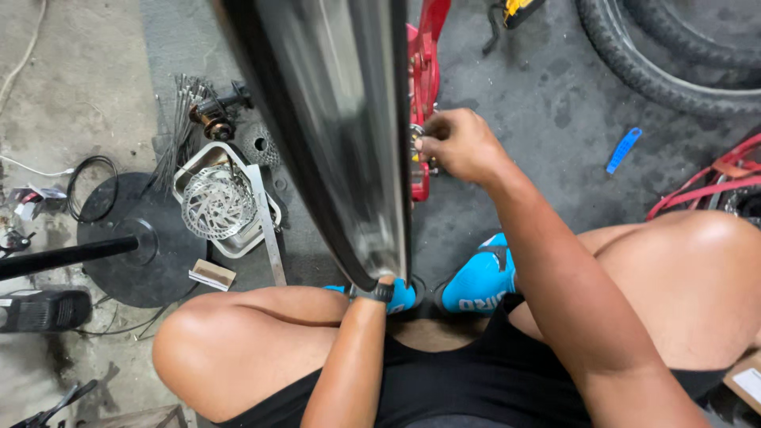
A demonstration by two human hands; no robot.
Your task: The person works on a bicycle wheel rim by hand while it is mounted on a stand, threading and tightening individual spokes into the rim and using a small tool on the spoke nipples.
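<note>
A bicycle wheel point(333, 119) with a shiny rim and black tyre stands upright between my knees, blurred as if spinning. My left hand point(386, 283) is almost hidden under the wheel's near edge; only the wrist with a dark watch shows, touching the tyre. My right hand point(458, 144) is closed with pinched fingers at a small part on the red stand point(423, 71) that carries the wheel. What the fingers pinch is too small to tell.
On the concrete floor at left lie a metal tray point(258, 238) with a brake disc point(216, 204), a bundle of spokes point(178, 119), a cassette and a black round stand base point(143, 246). A tyre point(658, 63) and blue tyre lever point(623, 149) lie at right.
</note>
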